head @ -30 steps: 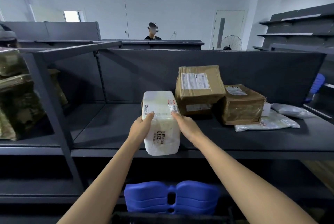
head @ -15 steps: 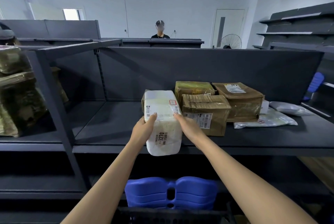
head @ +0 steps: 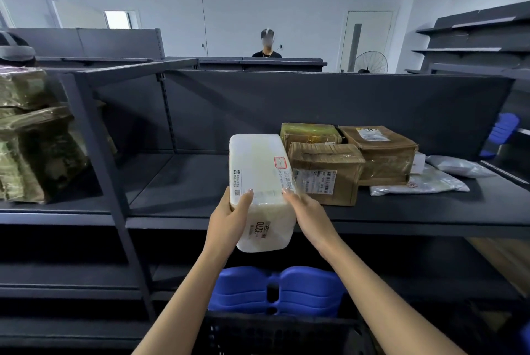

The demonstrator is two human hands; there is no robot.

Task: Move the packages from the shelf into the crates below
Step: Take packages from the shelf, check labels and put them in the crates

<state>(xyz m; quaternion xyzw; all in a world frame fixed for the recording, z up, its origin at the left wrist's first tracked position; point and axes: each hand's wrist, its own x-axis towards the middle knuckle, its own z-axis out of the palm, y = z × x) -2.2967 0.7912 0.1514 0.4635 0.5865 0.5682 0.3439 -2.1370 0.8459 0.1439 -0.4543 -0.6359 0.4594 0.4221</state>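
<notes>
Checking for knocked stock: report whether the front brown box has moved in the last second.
Yes. The front brown box tipped down and forward toward the shelf edge; it now lies flat.

The package (head: 258, 171) sticks out over the front edge of the shelf (head: 186, 191), with the left hand (head: 229, 217) on its left side and the right hand (head: 308, 211) on its right. Right of the package stand boxes (head: 327, 174), with bags (head: 421, 182) beyond them. Below the package sits a crate (head: 281, 331).
</notes>
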